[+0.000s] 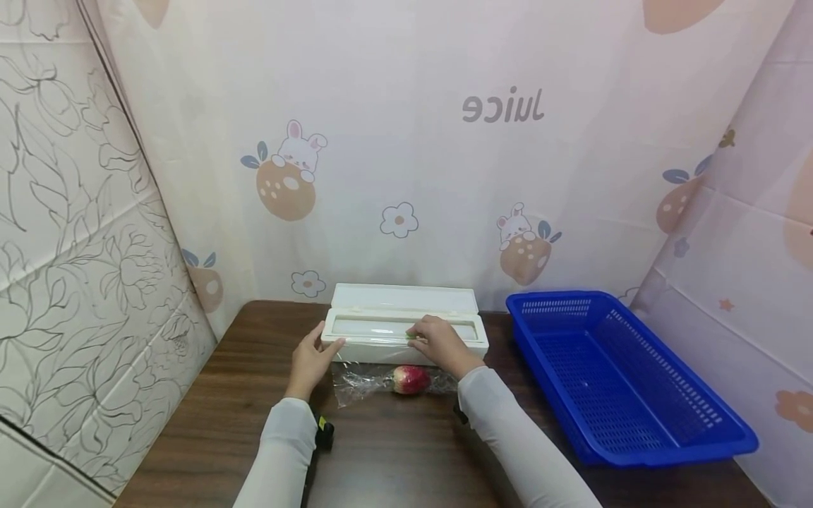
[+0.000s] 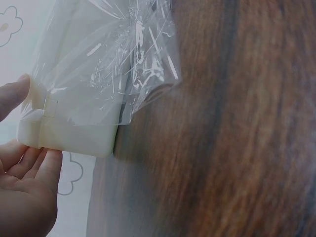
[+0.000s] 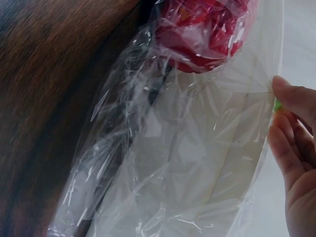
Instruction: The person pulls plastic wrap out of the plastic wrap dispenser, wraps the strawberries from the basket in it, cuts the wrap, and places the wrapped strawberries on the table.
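Observation:
A white cling film dispenser (image 1: 362, 353) lies across the far part of the table, its lid (image 1: 403, 296) tipped back. My left hand (image 1: 312, 358) grips its left end, the thumb on top and the fingers against the end in the left wrist view. With thumb and fingers, my right hand (image 1: 441, 343) pinches a small green slide cutter (image 3: 277, 104) on the front edge, mostly hidden by the fingers. Clear cling film (image 1: 352, 386) drapes over that edge and down the front. Wrapped in it, a red and cream fruit-like object (image 1: 411, 379) sits before the dispenser.
To the right stands a blue plastic basket (image 1: 610, 395) with slotted walls. The brown wooden table (image 1: 241, 395) reaches a printed curtain (image 1: 406, 155) behind the dispenser. Dark wrist cameras (image 1: 324, 435) are strapped below the hands.

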Action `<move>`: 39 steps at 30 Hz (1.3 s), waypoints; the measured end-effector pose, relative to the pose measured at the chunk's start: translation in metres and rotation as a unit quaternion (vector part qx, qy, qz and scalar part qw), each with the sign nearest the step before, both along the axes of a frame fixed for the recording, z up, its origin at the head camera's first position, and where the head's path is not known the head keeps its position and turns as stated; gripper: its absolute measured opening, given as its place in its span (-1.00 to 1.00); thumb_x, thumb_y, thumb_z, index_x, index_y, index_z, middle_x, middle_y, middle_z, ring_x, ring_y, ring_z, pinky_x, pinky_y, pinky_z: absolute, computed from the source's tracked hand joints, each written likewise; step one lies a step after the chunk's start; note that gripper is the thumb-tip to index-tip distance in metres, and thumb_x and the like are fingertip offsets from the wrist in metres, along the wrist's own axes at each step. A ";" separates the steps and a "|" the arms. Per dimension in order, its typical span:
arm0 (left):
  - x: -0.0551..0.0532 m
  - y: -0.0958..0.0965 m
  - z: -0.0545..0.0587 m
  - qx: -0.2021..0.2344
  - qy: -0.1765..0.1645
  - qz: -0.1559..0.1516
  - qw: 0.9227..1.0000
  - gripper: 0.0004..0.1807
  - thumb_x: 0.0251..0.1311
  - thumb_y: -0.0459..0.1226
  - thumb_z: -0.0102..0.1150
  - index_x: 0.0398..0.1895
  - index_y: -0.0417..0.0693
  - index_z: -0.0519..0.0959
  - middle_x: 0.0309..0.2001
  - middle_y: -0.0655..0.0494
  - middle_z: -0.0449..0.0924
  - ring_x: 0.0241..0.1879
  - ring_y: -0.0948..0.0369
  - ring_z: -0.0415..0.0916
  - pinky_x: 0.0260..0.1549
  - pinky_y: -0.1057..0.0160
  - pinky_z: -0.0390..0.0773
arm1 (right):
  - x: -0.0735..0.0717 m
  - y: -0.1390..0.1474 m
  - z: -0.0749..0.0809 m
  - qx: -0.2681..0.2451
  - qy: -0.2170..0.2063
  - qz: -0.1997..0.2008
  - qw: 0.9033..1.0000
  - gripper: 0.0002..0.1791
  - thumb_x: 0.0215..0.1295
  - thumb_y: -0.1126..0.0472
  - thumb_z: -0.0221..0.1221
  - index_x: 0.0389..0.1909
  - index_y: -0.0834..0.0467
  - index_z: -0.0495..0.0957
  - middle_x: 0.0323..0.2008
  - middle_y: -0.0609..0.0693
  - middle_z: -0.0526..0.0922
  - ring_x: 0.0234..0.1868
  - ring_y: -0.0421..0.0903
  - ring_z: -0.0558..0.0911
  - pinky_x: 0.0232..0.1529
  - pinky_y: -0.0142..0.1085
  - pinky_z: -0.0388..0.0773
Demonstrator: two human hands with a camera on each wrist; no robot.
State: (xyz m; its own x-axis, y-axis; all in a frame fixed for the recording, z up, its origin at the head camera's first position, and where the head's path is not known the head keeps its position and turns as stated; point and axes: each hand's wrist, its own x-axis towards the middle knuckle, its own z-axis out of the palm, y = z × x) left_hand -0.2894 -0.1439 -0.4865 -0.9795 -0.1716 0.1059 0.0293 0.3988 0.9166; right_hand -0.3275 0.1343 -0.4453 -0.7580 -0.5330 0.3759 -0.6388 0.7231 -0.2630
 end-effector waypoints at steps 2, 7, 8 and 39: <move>0.000 0.000 0.000 -0.003 0.001 0.000 1.000 -0.16 0.11 0.02 0.23 0.38 -0.16 0.15 0.37 -0.15 0.15 0.26 -0.01 0.18 0.19 0.00 0.35 | 0.000 0.000 -0.001 -0.001 0.001 0.007 1.000 -0.82 0.09 0.17 0.31 -0.26 0.09 0.66 -0.32 -0.05 0.65 -0.28 -0.21 0.55 -0.22 -0.29 0.61; 0.001 0.000 0.001 -0.008 0.006 0.002 1.000 -0.17 0.12 -0.01 0.23 0.37 -0.19 0.16 0.36 -0.17 0.17 0.26 -0.01 0.19 0.19 0.01 0.36 | 0.001 0.000 0.000 0.001 0.004 0.025 1.000 -0.79 0.11 0.20 0.29 -0.20 0.09 0.66 -0.28 -0.04 0.65 -0.23 -0.19 0.55 -0.17 -0.27 0.61; 0.002 0.000 0.001 -0.008 0.007 0.003 1.000 -0.18 0.12 -0.01 0.23 0.37 -0.19 0.16 0.36 -0.17 0.17 0.26 -0.01 0.19 0.19 0.01 0.36 | 0.001 0.000 0.000 0.003 0.007 0.030 1.000 -0.79 0.12 0.20 0.29 -0.19 0.10 0.65 -0.27 -0.03 0.66 -0.22 -0.18 0.55 -0.16 -0.26 0.61; -0.003 -0.002 -0.004 0.010 -0.002 -0.002 1.000 -0.14 0.10 0.04 0.23 0.39 -0.14 0.14 0.39 -0.11 0.13 0.29 0.02 0.14 0.21 0.00 0.33 | -0.001 -0.001 -0.001 -0.004 0.052 0.123 0.991 -0.71 0.12 0.41 0.22 -0.10 0.19 0.62 -0.27 0.03 0.65 -0.19 -0.10 0.55 -0.18 -0.17 0.61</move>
State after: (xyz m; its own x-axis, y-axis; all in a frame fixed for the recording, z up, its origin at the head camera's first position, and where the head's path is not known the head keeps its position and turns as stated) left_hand -0.2925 -0.1460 -0.4900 -0.9807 -0.1694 0.0981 0.0267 0.3808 0.9243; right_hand -0.3285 0.1338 -0.4463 -0.5619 -0.6941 0.4500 -0.8199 0.5395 -0.1916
